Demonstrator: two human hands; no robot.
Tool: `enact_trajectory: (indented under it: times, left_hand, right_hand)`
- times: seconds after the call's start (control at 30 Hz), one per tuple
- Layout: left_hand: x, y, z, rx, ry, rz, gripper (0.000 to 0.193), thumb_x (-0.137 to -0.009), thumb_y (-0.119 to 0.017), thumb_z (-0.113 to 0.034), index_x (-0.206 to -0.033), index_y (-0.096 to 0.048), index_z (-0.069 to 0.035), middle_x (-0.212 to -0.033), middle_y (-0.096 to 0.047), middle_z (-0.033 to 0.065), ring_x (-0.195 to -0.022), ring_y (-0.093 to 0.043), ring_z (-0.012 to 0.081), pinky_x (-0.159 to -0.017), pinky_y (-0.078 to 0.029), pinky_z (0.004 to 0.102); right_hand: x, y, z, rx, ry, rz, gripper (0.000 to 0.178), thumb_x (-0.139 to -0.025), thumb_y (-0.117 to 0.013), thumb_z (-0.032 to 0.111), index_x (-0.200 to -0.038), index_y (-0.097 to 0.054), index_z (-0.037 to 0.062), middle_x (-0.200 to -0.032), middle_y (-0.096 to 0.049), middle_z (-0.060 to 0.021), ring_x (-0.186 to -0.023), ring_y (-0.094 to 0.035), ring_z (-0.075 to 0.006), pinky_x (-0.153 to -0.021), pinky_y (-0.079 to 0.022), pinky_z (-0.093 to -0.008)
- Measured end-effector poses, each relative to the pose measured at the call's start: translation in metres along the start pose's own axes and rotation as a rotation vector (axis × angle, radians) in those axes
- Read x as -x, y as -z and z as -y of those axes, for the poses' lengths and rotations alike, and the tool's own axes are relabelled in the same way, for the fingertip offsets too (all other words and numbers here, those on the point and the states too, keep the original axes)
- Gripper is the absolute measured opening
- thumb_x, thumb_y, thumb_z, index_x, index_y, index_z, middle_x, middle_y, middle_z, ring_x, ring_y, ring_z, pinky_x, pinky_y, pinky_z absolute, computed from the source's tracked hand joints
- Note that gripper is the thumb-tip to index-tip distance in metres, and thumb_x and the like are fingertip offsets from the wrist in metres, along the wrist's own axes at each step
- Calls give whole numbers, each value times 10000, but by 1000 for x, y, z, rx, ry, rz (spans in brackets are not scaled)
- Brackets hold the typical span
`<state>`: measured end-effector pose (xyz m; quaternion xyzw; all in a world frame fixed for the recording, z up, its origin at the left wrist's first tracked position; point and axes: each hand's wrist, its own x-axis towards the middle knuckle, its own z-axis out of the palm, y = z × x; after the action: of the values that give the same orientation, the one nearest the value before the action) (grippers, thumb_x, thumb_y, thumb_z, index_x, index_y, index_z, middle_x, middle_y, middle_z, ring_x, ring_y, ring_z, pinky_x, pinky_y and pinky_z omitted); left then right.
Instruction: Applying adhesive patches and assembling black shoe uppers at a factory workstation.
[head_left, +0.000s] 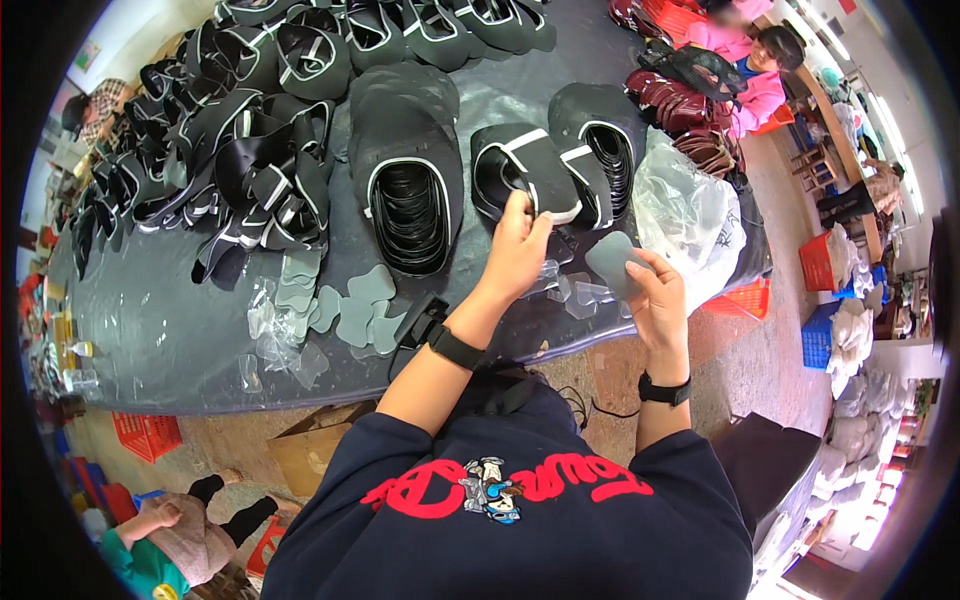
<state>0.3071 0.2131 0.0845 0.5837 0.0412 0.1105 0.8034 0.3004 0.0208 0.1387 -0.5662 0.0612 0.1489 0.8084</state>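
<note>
Black shoe upper (548,172), matte with white edging, is held just above the table (180,350), right of the middle of its near edge. The left hand (514,250) pinches its near rim between thumb and forefinger; the remaining fingers are mostly hidden. Beside it, the right hand (660,300) pinches a grey patch (610,262), thin, flat and round-cornered, the thumb covering one corner. Between the hands, clear film pieces (584,300) lie at the near edge, so glossy that their outlines blur. Left of the left wrist, grey patches (354,322) overlap along that edge next to crumpled clear film. Farther in stand two nested stacks of uppers, a left stack (405,110) showing tight ridged layers in its opening and a right stack (598,108) partly covered by the held upper. A wrinkled plastic bag (685,200) slumps over the right edge; maroon pieces (690,105) fill the far right corner. Toward the left edge, a heap of uppers (230,150) tangles beyond counting, and the farthest row is cut off above.
</note>
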Motion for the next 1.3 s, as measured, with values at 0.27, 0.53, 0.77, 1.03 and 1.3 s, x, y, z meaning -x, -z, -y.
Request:
enact_trajectory:
  times: [0.27, 0.53, 0.77, 1.03, 1.3]
  left_hand:
    - [34, 35, -97, 473, 91, 68, 211, -860, -479, -20, -1061, -494, 43, -975, -605, 101, -874, -583, 124, -794, -448, 237]
    - [71, 40, -113, 524, 277, 52, 222, -889, -432, -85, -1070, -487, 29, -978, -601, 110, -838, -587, 129, -758, -457, 245]
    - [85, 47, -117, 570, 260, 38, 332, -941, -327, -214, -1097, -472, 41, -1020, -582, 155, -906, -589, 200, -801, -463, 307]
    - [89, 49, -122, 543, 260, 65, 339, -939, -330, -217, -1098, -462, 51, -1020, -582, 164, -902, -597, 225, -798, -476, 325]
    - [90, 48, -123, 537, 256, 37, 310, -945, -329, -201, -1099, -472, 26, -981, -602, 134, -868, -587, 167, -795, -439, 276]
  right_hand:
    - [12, -65, 29, -48, 94, 282, 143, -814, -528, -15, -953, -529, 18, -861, -594, -71, -720, -600, -140, -621, -471, -233]
    - [20, -119, 34, 360, 95, 442, 230, -735, -669, 24, -947, -581, 9, -823, -607, -34, -761, -566, -68, -645, -458, -197]
    - [21, -124, 27, 491, 155, 487, 258, -704, -683, 40, -939, -583, 6, -851, -601, -24, -775, -549, -63, -685, -451, -210]
    - [27, -127, 26, 499, 146, 466, 246, -703, -653, 24, -937, -579, 8, -856, -592, -25, -778, -535, -61, -691, -441, -205]
    - [28, -128, 26, 498, 162, 439, 240, -715, -655, 35, -942, -582, 7, -854, -596, -25, -774, -537, -58, -685, -440, -197]
